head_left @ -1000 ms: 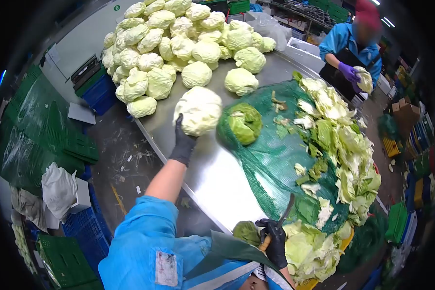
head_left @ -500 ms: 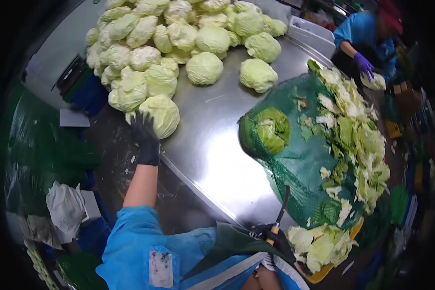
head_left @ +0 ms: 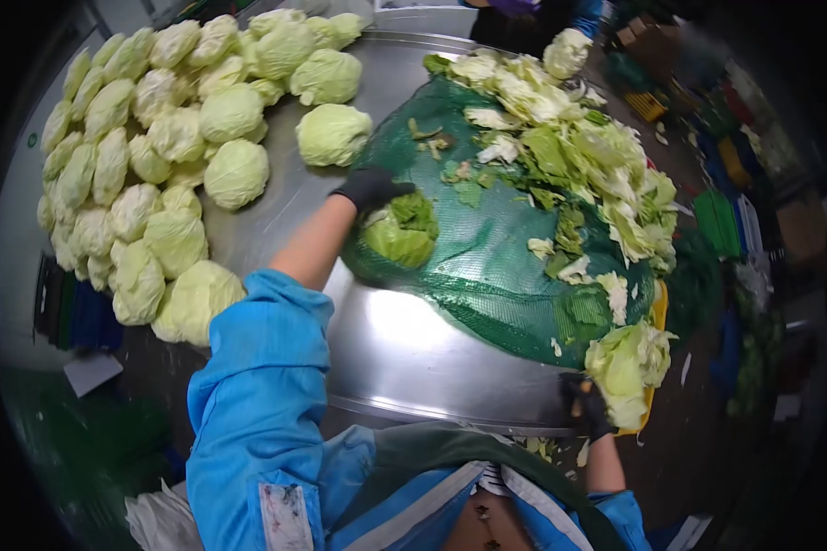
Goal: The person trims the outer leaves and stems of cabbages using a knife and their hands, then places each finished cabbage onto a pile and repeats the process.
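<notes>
My left hand (head_left: pixel 375 189), in a dark glove, reaches over the far left side of a green cabbage (head_left: pixel 401 241), its fingers curled against the outer leaves. That cabbage lies in the open end of a green mesh bag (head_left: pixel 469 285) spread on the metal table. My right hand (head_left: pixel 594 408), also gloved, is closed round a knife (head_left: pixel 579 393) at the table's near right edge. Only part of the wooden handle shows; I cannot make out the blade. Beside this hand are loose cabbage leaves (head_left: pixel 627 367) over a yellow crate (head_left: pixel 658 321).
Pale trimmed cabbages (head_left: pixel 179 133) are heaped at the left of the metal table (head_left: pixel 276 220), one (head_left: pixel 334 135) standing apart near the bag. Cut leaves (head_left: pixel 606 174) line the bag's far right side. At the far edge another person's blue sleeve (head_left: pixel 586 16) shows near a cabbage (head_left: pixel 567 53).
My left hand has left the pale cabbage on the heap and moved right to the green one on the bag. My right hand, with the knife, has shifted right. The view has turned right.
</notes>
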Demonstrator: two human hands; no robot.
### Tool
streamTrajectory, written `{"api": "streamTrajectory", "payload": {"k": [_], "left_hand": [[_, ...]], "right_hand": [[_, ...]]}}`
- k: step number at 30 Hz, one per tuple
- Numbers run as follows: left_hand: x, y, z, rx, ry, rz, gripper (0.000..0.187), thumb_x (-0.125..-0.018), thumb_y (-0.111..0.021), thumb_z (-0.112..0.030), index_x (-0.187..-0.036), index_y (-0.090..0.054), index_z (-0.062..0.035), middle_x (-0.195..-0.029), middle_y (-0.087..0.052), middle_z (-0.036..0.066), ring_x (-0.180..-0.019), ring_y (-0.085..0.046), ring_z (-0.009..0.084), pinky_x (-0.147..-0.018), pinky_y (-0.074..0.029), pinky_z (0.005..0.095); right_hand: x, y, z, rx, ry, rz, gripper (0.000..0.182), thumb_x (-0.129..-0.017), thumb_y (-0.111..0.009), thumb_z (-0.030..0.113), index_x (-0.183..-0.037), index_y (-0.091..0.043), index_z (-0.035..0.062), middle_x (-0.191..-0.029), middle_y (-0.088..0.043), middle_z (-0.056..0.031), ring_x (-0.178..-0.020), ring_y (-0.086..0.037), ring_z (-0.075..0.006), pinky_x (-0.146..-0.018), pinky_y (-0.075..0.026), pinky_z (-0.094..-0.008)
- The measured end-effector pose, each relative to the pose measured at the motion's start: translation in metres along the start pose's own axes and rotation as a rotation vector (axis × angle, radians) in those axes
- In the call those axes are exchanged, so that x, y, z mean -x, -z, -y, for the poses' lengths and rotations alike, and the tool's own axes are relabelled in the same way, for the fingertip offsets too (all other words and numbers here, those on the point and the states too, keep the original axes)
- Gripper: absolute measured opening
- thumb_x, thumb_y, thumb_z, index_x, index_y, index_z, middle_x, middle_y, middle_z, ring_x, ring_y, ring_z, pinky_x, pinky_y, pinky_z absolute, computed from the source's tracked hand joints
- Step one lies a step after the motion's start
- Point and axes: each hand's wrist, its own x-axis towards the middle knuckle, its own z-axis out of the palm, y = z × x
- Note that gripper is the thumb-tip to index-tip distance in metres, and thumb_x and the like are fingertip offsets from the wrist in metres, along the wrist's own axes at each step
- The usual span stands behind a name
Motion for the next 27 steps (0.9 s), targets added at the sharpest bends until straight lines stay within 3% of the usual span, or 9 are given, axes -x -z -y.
{"api": "streamTrajectory", "payload": {"k": [5,8,9,11,14,18,20,23,27], "left_hand": [[0.010,0.004,0.039,0.244,0.090,0.224,0.083,-0.078,-0.034,-0.075,-0.108,-0.063,-0.0030,-0.094,-0.066,0.016,-0.088,-0.062,0.0257,-0.081,-0.045,0.0359],[0.030,-0.011,0.041,0.755,-0.374,0.222,0.070,-0.071,-0.068,-0.053,-0.119,-0.054,-0.0033,-0.108,-0.062,0.013,-0.096,-0.059,0.0234,-0.088,-0.044,0.0348],[0.031,-0.030,0.047,0.765,-0.324,0.041,0.071,-0.063,-0.079,-0.043,-0.116,-0.054,-0.0038,-0.105,-0.063,0.013,-0.097,-0.059,0.0249,-0.089,-0.044,0.0348],[0.090,-0.021,0.010,0.219,-0.481,-0.350,0.092,-0.050,-0.082,-0.046,-0.126,-0.046,-0.0079,-0.111,-0.058,0.016,-0.101,-0.055,0.0325,-0.092,-0.041,0.0406],[0.167,-0.032,-0.025,0.009,-0.719,-0.315,0.107,-0.051,-0.083,-0.045,-0.138,-0.030,-0.0111,-0.138,-0.034,0.017,-0.125,-0.034,0.0372,-0.103,-0.029,0.0445],[0.210,-0.094,-0.005,1.207,-0.410,0.087,0.114,-0.058,-0.084,-0.032,-0.144,-0.012,-0.0121,-0.147,-0.017,0.011,-0.134,-0.023,0.0269,-0.108,-0.025,0.0413],[0.233,-0.109,-0.006,1.213,-0.418,0.077,0.109,-0.065,-0.080,-0.027,-0.144,-0.008,-0.0101,-0.146,-0.020,0.010,-0.133,-0.024,0.0220,-0.107,-0.027,0.0381],[0.264,-0.131,-0.020,1.577,0.025,0.256,0.096,-0.071,-0.075,-0.022,-0.143,-0.012,-0.0085,-0.141,-0.029,0.011,-0.129,-0.031,0.0226,-0.105,-0.031,0.0368],[0.281,-0.151,-0.052,1.757,0.075,-0.089,0.083,-0.075,-0.072,-0.020,-0.138,-0.021,-0.0061,-0.133,-0.039,0.011,-0.122,-0.039,0.0221,-0.101,-0.036,0.0349]], "right_hand": [[0.006,-0.027,0.073,0.162,0.150,-0.003,0.024,-0.080,-0.061,0.008,-0.104,-0.059,0.0021,-0.085,-0.064,-0.0060,-0.075,-0.061,-0.0128,-0.065,-0.048,-0.0270],[-0.011,-0.111,0.132,0.335,0.279,-0.042,0.021,-0.083,-0.061,0.012,-0.102,-0.064,0.0027,-0.096,-0.064,-0.0060,-0.081,-0.058,-0.0106,-0.071,-0.046,-0.0252],[-0.030,-0.134,0.134,0.155,0.378,0.009,0.027,-0.084,-0.061,0.013,-0.109,-0.061,0.0036,-0.103,-0.062,-0.0068,-0.088,-0.057,-0.0113,-0.075,-0.046,-0.0248],[-0.056,-0.177,0.145,-0.064,0.480,0.112,0.038,-0.086,-0.060,0.016,-0.122,-0.053,0.0057,-0.113,-0.058,-0.0072,-0.097,-0.054,-0.0122,-0.079,-0.044,-0.0244],[-0.063,-0.225,0.165,-0.152,0.382,0.251,0.051,-0.087,-0.059,0.022,-0.133,-0.041,0.0075,-0.120,-0.054,-0.0064,-0.101,-0.052,-0.0127,-0.081,-0.044,-0.0256],[-0.059,-0.257,0.119,0.183,0.436,0.330,0.063,-0.088,-0.057,0.028,-0.141,-0.027,0.0098,-0.133,-0.045,-0.0109,-0.117,-0.044,-0.0193,-0.097,-0.037,-0.0289],[-0.042,-0.267,0.098,0.138,0.133,0.372,0.062,-0.090,-0.056,0.028,-0.142,-0.027,0.0113,-0.134,-0.043,-0.0118,-0.121,-0.041,-0.0201,-0.100,-0.033,-0.0308],[-0.027,-0.269,0.063,-0.211,0.050,0.503,0.061,-0.091,-0.054,0.028,-0.143,-0.024,0.0136,-0.127,-0.048,-0.0068,-0.110,-0.047,-0.0132,-0.093,-0.040,-0.0293],[-0.020,-0.261,0.055,-0.357,-0.085,0.594,0.065,-0.092,-0.053,0.023,-0.144,-0.017,0.0132,-0.134,-0.041,-0.0057,-0.115,-0.045,-0.0151,-0.096,-0.039,-0.0319]]}}
